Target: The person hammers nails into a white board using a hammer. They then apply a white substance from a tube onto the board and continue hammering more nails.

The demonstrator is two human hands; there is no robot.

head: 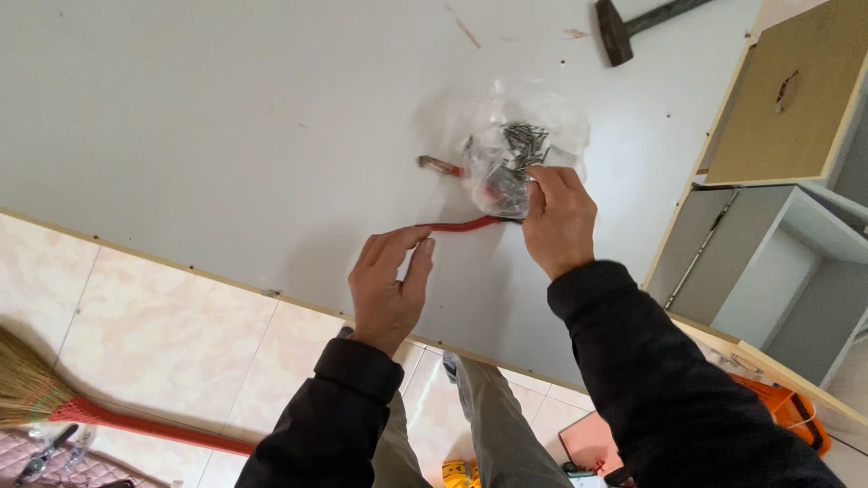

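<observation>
The left hand (387,287) hovers, grip open, over the white panel (226,136), near a red-handled tool (461,224). The right hand (556,217) pinches a clear bag of nails (517,149): thin, slippery plastic, likely heavy; best held by gathered film.

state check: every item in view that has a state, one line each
left hand: open, empty, resting on the white panel
right hand: fingers in the clear bag
clear bag: open, holding nails
hammer: lying untouched
broom: lying on the floor
</observation>
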